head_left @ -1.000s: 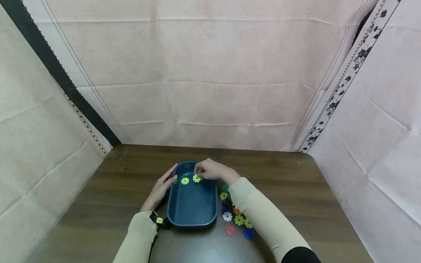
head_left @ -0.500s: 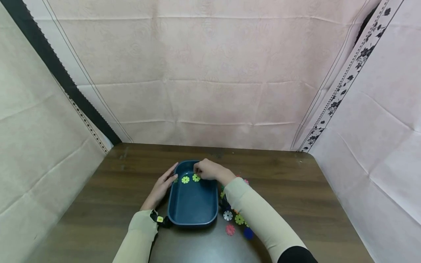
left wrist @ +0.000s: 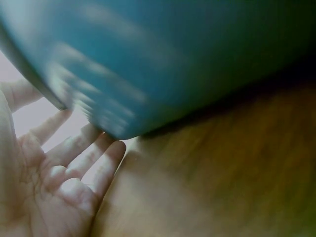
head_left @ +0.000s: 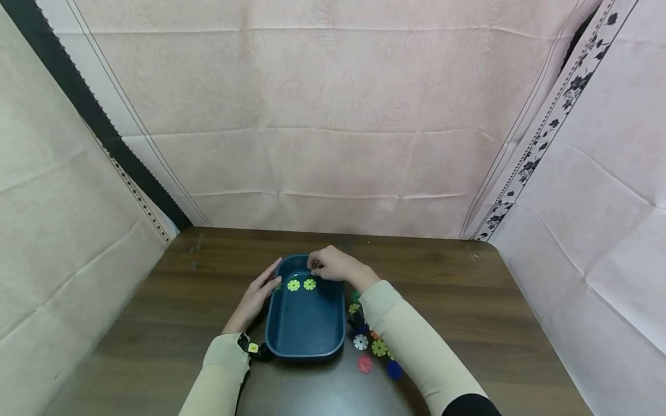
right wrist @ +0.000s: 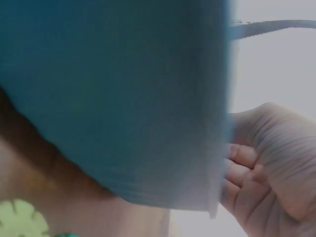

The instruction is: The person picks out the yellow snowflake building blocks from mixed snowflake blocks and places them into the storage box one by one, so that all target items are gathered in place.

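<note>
A deep blue rectangular tray [head_left: 304, 329] sits on the table. My left hand [head_left: 255, 300] holds its left side, with the thumb over the rim and the fingers against the outer wall, as the left wrist view also shows. Inside lie two yellow-green flower-shaped pieces, one on the left [head_left: 293, 285] and one on the right [head_left: 310, 284]. A darker green piece [head_left: 278, 286] shows partly by my left thumb. My right hand [head_left: 333, 267] is over the tray's far right corner, loosely bent, just beyond the right yellow-green piece. Nothing shows between its fingers; the tray wall hides the fingertips in the right wrist view.
Right of the tray, several loose flower pieces lie on the wooden table [head_left: 458, 312], including a white one [head_left: 361, 342], a pink one [head_left: 365, 364] and a blue one [head_left: 393, 370]. My right sleeve [head_left: 416, 341] covers part of them. Pale cloth [head_left: 333, 162] hangs behind the table.
My right hand has let go of the right yellow-green piece and drawn slightly away from it toward the far side. That piece now shows whole. My left hand has stayed at the tray.
</note>
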A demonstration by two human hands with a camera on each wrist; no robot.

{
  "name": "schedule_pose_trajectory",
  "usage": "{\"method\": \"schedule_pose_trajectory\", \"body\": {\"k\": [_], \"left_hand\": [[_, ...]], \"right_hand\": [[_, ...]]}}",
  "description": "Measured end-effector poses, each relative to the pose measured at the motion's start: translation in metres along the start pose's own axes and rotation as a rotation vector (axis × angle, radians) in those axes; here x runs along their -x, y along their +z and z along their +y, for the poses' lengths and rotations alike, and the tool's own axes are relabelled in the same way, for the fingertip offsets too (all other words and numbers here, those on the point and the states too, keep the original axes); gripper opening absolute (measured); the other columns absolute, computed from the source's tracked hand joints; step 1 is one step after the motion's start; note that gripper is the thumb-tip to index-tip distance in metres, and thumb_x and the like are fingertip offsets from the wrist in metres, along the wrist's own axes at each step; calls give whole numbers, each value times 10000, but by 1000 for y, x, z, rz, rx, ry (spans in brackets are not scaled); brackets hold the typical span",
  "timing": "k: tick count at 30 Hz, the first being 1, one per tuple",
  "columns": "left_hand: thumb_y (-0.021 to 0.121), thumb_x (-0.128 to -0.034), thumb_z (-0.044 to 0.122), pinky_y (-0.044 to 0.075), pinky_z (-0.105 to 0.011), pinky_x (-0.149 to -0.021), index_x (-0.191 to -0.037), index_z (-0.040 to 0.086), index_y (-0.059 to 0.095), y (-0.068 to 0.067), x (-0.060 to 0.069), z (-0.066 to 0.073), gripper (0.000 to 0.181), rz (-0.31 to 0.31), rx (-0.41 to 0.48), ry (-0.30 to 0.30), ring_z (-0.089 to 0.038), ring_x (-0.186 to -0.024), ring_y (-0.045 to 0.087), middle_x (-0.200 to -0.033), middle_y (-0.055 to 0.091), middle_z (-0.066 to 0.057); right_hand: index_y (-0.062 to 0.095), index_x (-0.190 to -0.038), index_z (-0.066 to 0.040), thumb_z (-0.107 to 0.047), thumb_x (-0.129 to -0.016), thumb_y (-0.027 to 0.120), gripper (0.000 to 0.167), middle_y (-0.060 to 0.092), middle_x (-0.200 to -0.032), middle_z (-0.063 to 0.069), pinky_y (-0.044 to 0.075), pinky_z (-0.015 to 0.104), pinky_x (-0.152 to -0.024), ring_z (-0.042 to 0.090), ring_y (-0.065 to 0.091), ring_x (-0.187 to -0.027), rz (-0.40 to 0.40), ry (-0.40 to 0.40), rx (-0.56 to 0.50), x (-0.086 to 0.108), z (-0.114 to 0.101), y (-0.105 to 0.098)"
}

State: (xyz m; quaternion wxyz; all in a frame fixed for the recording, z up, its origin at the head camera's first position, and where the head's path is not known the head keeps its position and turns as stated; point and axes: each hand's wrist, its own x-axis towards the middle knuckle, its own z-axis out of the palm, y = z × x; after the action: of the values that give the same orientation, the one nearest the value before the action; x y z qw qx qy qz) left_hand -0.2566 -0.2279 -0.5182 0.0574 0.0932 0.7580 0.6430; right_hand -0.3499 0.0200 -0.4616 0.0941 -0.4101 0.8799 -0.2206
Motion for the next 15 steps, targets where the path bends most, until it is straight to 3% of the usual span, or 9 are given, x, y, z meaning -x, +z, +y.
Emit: {"method": "schedule_pose_trajectory", "body": {"k": [8, 15], "left_hand": [[472, -1086, 294, 207, -611, -1167, -1608, 249, 264, -4, -11, -25, 564, 8, 2, 16, -325, -1525, 122, -1671, 148, -21], [512, -1056, 402, 221, -601, -1166, -1596, 276, 308, -2, -10, -29, 591, 32, -9, 37, -305, -1522, 154, -1665, 183, 11]], "right_hand": [[709, -1185, -80, -174, -1005, 640, 214, 712, -1114, -15, 545, 248, -857, 101, 667, -1043, 82, -17, -103, 19, 4, -13], [711, -1179, -97, -248, -998, 659, 242, 704, -1082, -101, 546, 271, -873, 43, 649, -1031, 203, -18, -260, 62, 7, -24]]}}
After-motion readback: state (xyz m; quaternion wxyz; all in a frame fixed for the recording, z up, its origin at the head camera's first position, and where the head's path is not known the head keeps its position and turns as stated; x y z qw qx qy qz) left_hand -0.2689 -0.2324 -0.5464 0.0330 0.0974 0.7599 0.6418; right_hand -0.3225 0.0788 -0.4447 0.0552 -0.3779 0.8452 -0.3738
